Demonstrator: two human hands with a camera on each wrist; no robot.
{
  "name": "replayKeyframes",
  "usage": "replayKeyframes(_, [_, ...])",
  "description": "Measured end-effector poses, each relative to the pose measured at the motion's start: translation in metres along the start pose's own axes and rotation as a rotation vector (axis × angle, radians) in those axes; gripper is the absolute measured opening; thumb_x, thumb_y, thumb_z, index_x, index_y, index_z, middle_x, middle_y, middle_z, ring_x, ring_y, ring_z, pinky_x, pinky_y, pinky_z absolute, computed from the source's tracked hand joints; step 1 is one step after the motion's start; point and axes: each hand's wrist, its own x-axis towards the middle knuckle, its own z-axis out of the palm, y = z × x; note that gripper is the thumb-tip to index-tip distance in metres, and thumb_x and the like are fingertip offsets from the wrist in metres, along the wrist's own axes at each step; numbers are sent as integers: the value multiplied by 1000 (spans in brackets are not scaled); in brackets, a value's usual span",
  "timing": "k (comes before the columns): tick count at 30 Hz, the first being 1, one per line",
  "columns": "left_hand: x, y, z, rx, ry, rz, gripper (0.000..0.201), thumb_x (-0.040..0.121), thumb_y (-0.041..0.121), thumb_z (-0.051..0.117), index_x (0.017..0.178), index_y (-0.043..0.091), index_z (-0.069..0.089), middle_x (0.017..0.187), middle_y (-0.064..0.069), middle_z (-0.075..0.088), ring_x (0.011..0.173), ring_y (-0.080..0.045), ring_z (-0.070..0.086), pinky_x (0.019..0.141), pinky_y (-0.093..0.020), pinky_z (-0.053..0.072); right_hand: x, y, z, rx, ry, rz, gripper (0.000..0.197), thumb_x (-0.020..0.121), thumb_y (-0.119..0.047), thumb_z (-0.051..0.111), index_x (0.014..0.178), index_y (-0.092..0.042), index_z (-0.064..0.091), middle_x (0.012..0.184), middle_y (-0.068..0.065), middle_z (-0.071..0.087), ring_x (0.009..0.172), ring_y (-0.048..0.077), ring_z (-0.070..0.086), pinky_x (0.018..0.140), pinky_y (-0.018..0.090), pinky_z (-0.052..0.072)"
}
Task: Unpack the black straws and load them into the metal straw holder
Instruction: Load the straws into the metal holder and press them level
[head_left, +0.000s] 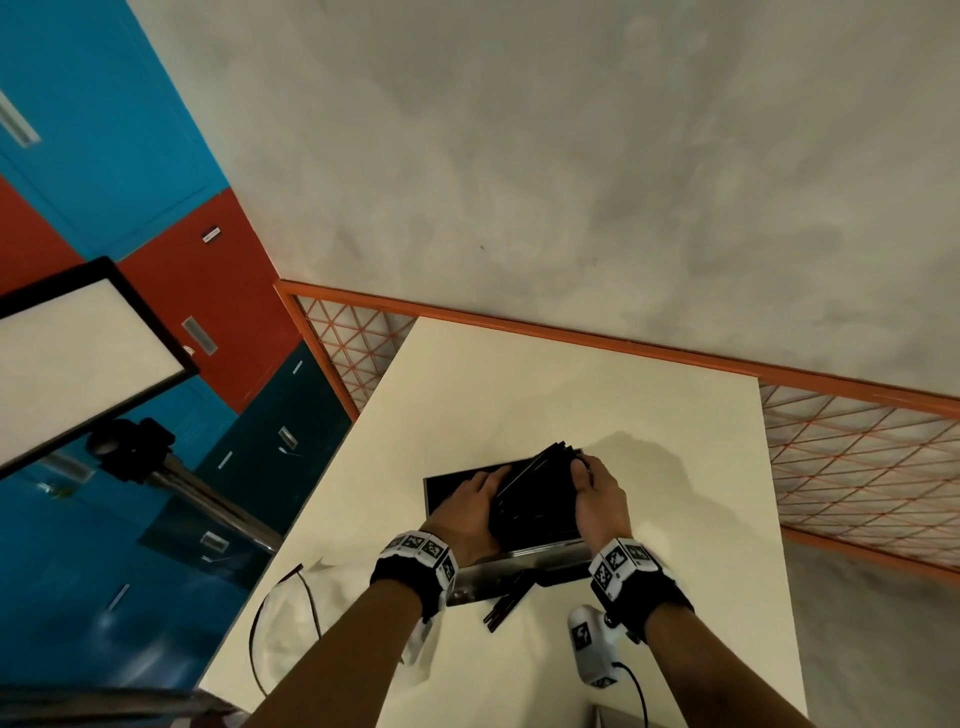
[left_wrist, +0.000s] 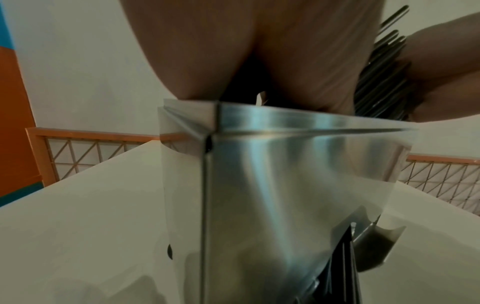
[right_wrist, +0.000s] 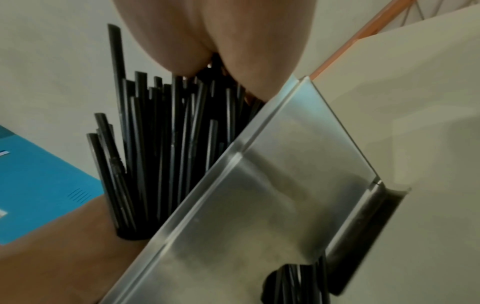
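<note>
Both hands over the open top of the metal straw holder on the white table — a bundle of black straws sits tilted between them, its lower ends down in the holder. Left hand curled round the bundle's left side, right hand gripping the upper right end, fingers bent over the tips. A few loose straws stick out at the holder's front bottom slot, onto the table. White marker device with a cable — near the right wrist.
</note>
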Motion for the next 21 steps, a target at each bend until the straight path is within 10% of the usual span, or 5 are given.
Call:
replayKeyframes(7, [-3, 1, -1, -64, 49, 31, 111, 71, 54, 79, 159, 32, 15, 157, 4, 33, 142, -19, 36, 117, -41, 34, 1, -1, -1, 13, 65, -47, 30, 104, -31, 40, 81, -22, 57, 80, 3, 65, 78, 25, 58, 64, 33, 38])
replayKeyframes(21, [1, 16, -10, -125, 92, 23, 99, 66, 47, 87, 148, 32, 33, 140, 7, 50, 126, -15, 50, 107, -39, 45, 9, -20, 1, 318, 8, 130, 40, 81, -62, 49, 83, -27, 69, 90, 5, 73, 90, 30, 68, 90, 55, 53])
